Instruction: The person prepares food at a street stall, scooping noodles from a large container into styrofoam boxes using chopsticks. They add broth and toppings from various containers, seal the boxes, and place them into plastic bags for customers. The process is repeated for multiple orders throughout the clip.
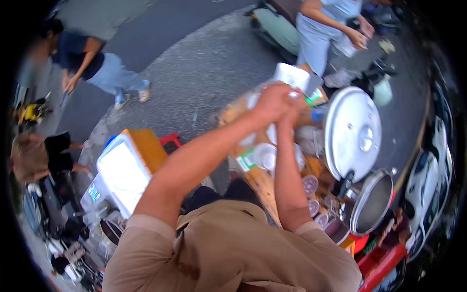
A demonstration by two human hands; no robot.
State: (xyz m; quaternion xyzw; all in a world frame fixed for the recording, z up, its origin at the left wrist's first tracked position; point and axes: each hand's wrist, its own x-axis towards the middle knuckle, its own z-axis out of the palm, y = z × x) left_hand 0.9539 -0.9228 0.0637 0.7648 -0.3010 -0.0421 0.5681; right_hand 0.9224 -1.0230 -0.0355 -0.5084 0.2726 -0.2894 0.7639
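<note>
Out in front of me, over the far part of a wooden table (260, 182), my left hand (273, 101) and my right hand (291, 111) meet, both closed and pressed together. A small white bit shows at the fingers; what they grip is blurred and mostly hidden. Just beyond them is a white tray-like container (292, 74). Below my hands, stacked white cups (265, 155) stand near the table's left edge. Right of my right forearm are several small clear-lidded cups (310, 185).
A large round metal lid (352, 134) stands tilted at the right, above an open metal pot (372, 202). At left is a box with a white top (124, 170). One person (314, 29) is beyond the table; another (87, 58) walks at far left. Parked cars (425, 180) line the right.
</note>
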